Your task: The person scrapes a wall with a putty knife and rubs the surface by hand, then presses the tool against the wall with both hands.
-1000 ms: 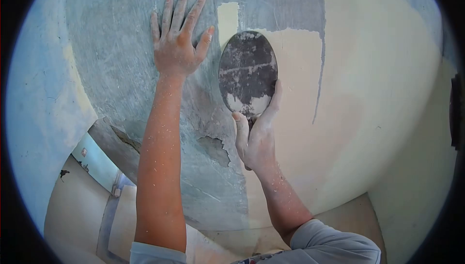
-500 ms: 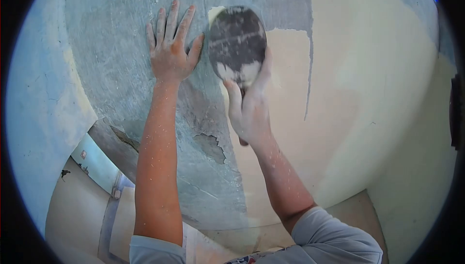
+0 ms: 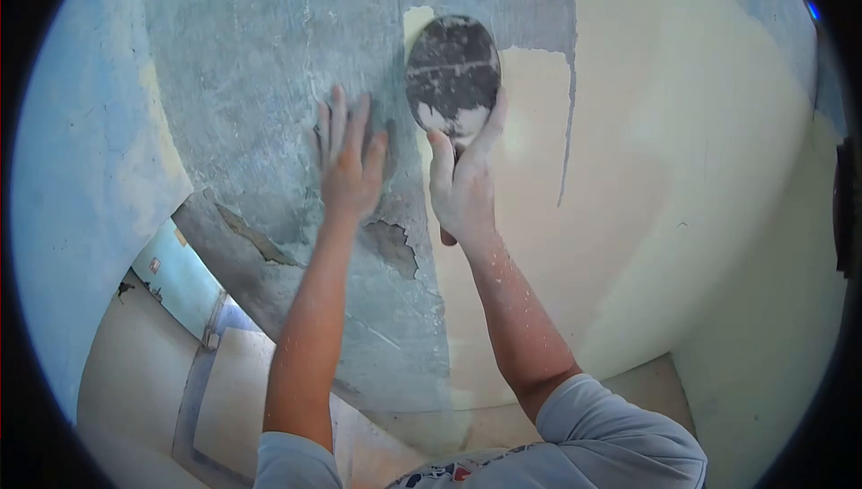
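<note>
My right hand [image 3: 465, 185] is wrapped round the short handle of a dark oval paddle [image 3: 453, 62], much like a table tennis bat. White dust or filler smears its face, most heavily near the handle. The paddle lies close against the wall where the bare grey-blue surface [image 3: 242, 76] meets a smooth cream coat [image 3: 539, 148]. To its left, my left hand [image 3: 348, 161] is open over the grey part, fingers pointing up and slightly blurred, holding nothing. Whether its palm touches the wall cannot be made out. Both hands are dusted white.
Below my left forearm a broken patch [image 3: 391, 246] marks the grey plaster, and a cracked lower edge [image 3: 256, 237] runs further left. Past that edge, an opening shows a light blue surface [image 3: 184, 278] and pale panels. A dark object [image 3: 842, 206] hangs at the far right.
My left hand has moved down and right over the wall, its fingers drawing closer together. The paddle has shifted slightly right in my right hand. The view has tilted a little.
</note>
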### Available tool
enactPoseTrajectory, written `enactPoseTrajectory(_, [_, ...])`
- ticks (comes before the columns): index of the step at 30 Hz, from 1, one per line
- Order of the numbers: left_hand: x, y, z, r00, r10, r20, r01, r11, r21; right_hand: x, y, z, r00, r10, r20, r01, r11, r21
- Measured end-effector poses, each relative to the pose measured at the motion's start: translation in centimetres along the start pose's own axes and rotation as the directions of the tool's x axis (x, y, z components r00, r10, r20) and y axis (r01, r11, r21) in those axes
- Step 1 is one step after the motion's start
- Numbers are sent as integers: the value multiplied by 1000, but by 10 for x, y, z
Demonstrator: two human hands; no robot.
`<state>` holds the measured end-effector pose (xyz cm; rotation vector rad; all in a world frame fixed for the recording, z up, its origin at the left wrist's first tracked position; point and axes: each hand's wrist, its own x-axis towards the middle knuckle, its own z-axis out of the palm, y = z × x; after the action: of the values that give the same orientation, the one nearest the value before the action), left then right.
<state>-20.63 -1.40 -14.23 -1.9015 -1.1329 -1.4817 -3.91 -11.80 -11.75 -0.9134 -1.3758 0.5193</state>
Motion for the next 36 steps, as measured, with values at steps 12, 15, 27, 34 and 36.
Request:
enactPoseTrajectory(12, [-101,98,10,660,-270,701,623,-326,-711,-11,36,7,965,-253,-68,229,941,-248])
enactPoseTrajectory(15, [-113,84,28,690,-168,704,704,-70,-707,-5,29,-5,887,-453,-87,344,774,-531])
enactPoseTrajectory(27, [-107,93,34,699,-180,693,659,-214,-721,39,21,3,757,-577,307,474,161,-865])
enactPoseTrajectory(34, [-89,100,35,703,-186,687,663,-179,-727,59,17,1,702,-655,279,518,201,-832])
enactPoseTrajectory(36, [-88,106,32,680,-233,696,665,-204,-718,59,20,1,697,-661,277,524,206,-826])
